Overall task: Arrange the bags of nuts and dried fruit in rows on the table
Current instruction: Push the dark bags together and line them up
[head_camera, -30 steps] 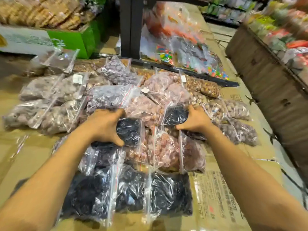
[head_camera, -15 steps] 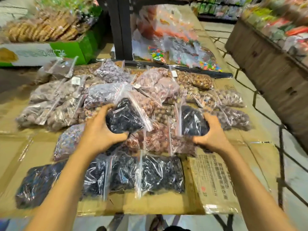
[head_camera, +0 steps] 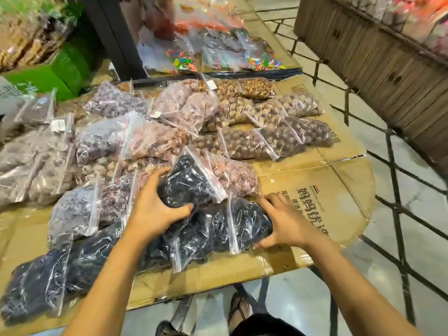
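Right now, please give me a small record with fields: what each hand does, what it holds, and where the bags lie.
surface: flattened brown cardboard sheet covering the table
left hand: left hand grips a clear zip bag of black dried fruit, tilted, resting on other bags
right hand: right hand presses a second clear bag of black dried fruit at the right end of the near row
near row: dark fruit bags
far rows: clear bags of brown nuts
background: green carton
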`<state>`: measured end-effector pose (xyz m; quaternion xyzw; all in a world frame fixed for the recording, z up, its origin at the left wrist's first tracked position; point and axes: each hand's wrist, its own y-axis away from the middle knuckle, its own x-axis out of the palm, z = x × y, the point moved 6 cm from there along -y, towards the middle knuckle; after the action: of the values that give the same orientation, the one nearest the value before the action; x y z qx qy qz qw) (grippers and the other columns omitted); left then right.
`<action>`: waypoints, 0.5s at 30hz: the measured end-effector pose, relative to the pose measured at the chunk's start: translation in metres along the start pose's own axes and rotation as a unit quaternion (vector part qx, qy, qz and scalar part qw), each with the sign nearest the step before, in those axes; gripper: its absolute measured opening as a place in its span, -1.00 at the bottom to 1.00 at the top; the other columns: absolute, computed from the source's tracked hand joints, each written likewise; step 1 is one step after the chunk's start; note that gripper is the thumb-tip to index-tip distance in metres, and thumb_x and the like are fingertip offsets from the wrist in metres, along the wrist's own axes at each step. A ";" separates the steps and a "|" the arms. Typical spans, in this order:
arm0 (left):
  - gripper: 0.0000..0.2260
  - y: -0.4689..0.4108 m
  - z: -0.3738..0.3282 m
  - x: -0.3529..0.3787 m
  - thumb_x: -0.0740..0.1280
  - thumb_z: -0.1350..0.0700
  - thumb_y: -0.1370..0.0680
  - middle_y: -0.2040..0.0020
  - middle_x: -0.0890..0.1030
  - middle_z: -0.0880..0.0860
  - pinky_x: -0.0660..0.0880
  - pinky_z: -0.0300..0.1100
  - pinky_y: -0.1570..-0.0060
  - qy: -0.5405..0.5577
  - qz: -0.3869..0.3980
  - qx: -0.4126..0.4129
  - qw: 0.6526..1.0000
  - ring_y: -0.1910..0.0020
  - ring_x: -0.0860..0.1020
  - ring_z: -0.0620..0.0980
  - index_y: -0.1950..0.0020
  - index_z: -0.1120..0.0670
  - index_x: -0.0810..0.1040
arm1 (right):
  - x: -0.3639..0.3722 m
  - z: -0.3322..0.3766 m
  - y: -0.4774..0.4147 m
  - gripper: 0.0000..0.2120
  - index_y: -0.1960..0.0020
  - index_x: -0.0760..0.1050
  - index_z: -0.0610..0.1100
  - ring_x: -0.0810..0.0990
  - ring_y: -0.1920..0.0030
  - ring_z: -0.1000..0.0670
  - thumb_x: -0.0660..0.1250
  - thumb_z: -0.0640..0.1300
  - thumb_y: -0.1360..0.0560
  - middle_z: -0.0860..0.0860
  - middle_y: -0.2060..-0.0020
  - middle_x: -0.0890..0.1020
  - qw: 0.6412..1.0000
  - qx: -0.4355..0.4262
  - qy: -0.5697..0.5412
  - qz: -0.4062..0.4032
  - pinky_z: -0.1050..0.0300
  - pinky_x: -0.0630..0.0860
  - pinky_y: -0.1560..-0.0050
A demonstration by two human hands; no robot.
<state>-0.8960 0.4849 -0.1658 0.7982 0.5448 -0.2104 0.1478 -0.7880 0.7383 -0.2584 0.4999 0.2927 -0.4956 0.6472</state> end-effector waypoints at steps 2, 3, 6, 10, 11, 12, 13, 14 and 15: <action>-0.31 0.003 -0.001 -0.002 0.58 0.23 -0.30 -0.08 0.36 -0.31 0.27 -0.70 0.17 -0.009 -0.006 0.000 1.000 0.05 0.42 -0.49 -0.27 -0.13 0.30 | -0.006 0.006 0.005 0.21 -0.53 0.01 0.06 0.12 -0.42 -0.06 0.35 0.54 -0.04 -0.01 -0.44 0.19 0.999 0.011 -0.024 0.027 -0.10 0.21 -0.41; -0.31 0.005 -0.002 -0.006 0.57 0.23 -0.31 -0.08 0.36 -0.33 0.27 -0.68 0.13 -0.013 -0.013 0.007 1.000 0.04 0.43 -0.49 -0.28 -0.13 0.29 | -0.012 0.013 0.007 0.24 -0.54 -0.02 0.09 0.10 -0.45 -0.06 0.28 0.59 -0.01 0.00 -0.47 0.16 0.999 0.015 -0.035 0.026 -0.12 0.17 -0.43; -0.32 0.008 -0.005 -0.024 0.57 0.18 -0.31 -0.10 0.38 -0.35 0.31 -0.36 -0.12 -0.002 -0.033 0.023 0.999 0.00 0.45 -0.33 -0.26 -0.17 0.27 | -0.033 0.045 0.010 0.23 -0.54 0.00 0.12 0.07 -0.50 -0.04 0.09 0.67 0.01 0.03 -0.52 0.11 0.998 0.013 -0.057 -0.032 -0.16 0.14 -0.47; -0.33 0.013 -0.009 -0.060 0.56 0.23 -0.32 -0.09 0.40 -0.35 0.35 -0.57 0.04 0.012 -0.045 0.055 0.997 0.02 0.44 -0.54 -0.27 -0.12 0.30 | -0.048 0.105 0.001 0.04 -0.50 0.15 0.04 0.15 -0.45 -0.02 0.16 0.56 -0.17 0.02 -0.44 0.24 0.990 -0.034 -0.080 -0.114 -0.12 0.18 -0.47; -0.33 0.015 -0.008 -0.071 0.56 0.24 -0.32 -0.09 0.42 -0.33 0.33 -0.62 0.09 0.013 -0.045 0.063 0.997 0.03 0.43 -0.58 -0.27 -0.11 0.31 | -0.048 0.120 -0.004 0.01 -0.49 0.18 0.01 0.16 -0.42 -0.02 0.16 0.54 -0.19 0.01 -0.42 0.28 0.987 -0.044 -0.083 -0.127 -0.09 0.18 -0.46; -0.32 0.018 -0.005 -0.083 0.58 0.24 -0.30 -0.10 0.44 -0.30 0.33 -0.64 0.10 0.015 -0.046 0.067 0.997 0.02 0.44 -0.57 -0.27 -0.12 0.32 | -0.047 0.137 -0.008 0.00 -0.48 0.21 -0.02 0.18 -0.40 -0.03 0.14 0.53 -0.20 0.00 -0.39 0.31 0.986 -0.051 -0.082 -0.139 -0.05 0.19 -0.45; -0.31 0.021 0.000 -0.098 0.60 0.22 -0.27 -0.12 0.47 -0.27 0.34 -0.62 0.08 0.017 -0.049 0.069 0.996 -0.01 0.45 -0.54 -0.26 -0.13 0.33 | -0.045 0.153 -0.014 -0.01 -0.47 0.23 -0.04 0.20 -0.38 -0.03 0.12 0.53 -0.21 -0.01 -0.37 0.33 0.984 -0.058 -0.079 -0.150 -0.02 0.20 -0.43; -0.30 0.025 0.005 -0.114 0.60 0.21 -0.25 -0.12 0.49 -0.23 0.35 -0.60 0.06 0.020 -0.053 0.072 0.996 -0.02 0.47 -0.51 -0.24 -0.15 0.34 | -0.042 0.170 -0.019 -0.03 -0.46 0.25 -0.05 0.21 -0.37 -0.04 0.10 0.53 -0.23 -0.01 -0.35 0.35 0.982 -0.065 -0.075 -0.158 -0.01 0.22 -0.41; -0.30 0.030 0.010 -0.131 0.61 0.23 -0.23 -0.10 0.51 -0.23 0.36 -0.59 0.07 0.023 -0.057 0.078 0.995 0.00 0.49 -0.49 -0.21 -0.17 0.35 | -0.038 0.188 -0.025 -0.05 -0.44 0.26 -0.07 0.23 -0.35 -0.05 0.08 0.53 -0.25 -0.02 -0.32 0.37 0.981 -0.072 -0.070 -0.166 -0.01 0.24 -0.38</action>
<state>-0.9110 0.3635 -0.1096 0.7796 0.5745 -0.2417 0.0608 -0.8461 0.5749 -0.1717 0.3607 0.3605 -0.6075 0.6090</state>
